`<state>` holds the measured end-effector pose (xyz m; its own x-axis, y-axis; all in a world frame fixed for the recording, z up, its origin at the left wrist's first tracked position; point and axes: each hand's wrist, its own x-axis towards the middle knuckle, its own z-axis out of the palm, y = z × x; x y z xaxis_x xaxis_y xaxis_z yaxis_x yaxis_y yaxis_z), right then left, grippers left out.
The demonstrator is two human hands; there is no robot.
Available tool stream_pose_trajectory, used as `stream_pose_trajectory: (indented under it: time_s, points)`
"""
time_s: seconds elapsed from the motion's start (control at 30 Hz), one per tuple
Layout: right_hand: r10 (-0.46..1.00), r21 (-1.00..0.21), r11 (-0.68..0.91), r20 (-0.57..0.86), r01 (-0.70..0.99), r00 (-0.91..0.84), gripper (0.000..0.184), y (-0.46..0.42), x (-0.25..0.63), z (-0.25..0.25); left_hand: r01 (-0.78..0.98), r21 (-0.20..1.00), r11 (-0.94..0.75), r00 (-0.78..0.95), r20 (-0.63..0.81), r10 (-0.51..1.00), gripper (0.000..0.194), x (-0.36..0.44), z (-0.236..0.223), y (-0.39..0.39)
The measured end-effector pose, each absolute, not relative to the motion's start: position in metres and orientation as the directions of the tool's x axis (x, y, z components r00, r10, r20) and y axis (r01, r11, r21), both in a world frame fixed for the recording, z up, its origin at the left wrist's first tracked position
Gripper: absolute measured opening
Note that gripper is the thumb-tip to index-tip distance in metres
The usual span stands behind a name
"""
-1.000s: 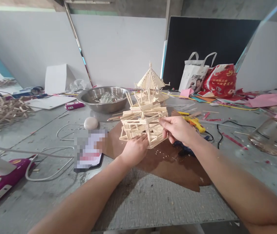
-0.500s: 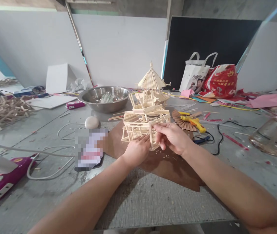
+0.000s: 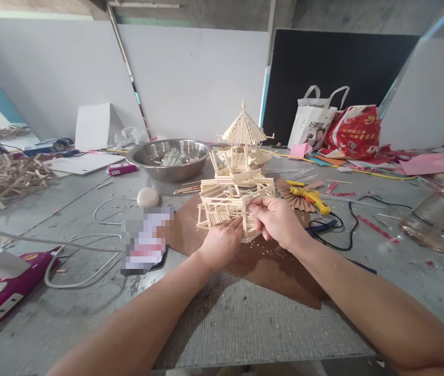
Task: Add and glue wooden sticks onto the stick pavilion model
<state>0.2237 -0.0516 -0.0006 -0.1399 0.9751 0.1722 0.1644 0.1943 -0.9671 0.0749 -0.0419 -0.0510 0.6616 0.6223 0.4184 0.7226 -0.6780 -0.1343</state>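
Tabletop (image 3: 268, 324); left hand (image 3: 223, 243) part-covers stick model (image 3: 225, 202)

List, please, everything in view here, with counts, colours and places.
Stick frame: 1, pale, between hands
Stick tower: 1, pale, behind frame
Sheet: 1, brown, under frame
Glue gun: 1, yellow, right
Phone: 1, dark-edged, left
Round object: 1, whitish, left
Bowl: 1, silver, back left
Bags: 2, white and red, back right
Power strip: 1, purple, far left
Cables: several, white, black, scattered
Strips: uncountable, brown, left
Paper: several, mainly pink, right
Jar: 1, clear, far right
Table: 1, grey, underneath
Panels: several, white and black, behind
Left hand: 1, touching frame
Right hand: 1, pinching frame
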Motion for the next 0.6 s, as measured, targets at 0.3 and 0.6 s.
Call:
stream_pose_trajectory:
  time_s: [0.3, 0.6]
  points:
    - [0.921, -0.919, 0.371, 0.383, -0.132, -0.073, 0.015, -0.061, 0.236, 0.024, 0.738, -0.122, -0.664, 0.645, 0.421, 0.638, 0.024, 0.072, -0.047, -0.043]
    - [0.73, -0.684, 0.681, 0.608, -0.261, 0.313, 0.034, -0.09, 0.285, 0.083, 0.742, -0.12, -0.66, 0.635, 0.442, 0.633, 0.026, 0.07, -0.051, -0.04]
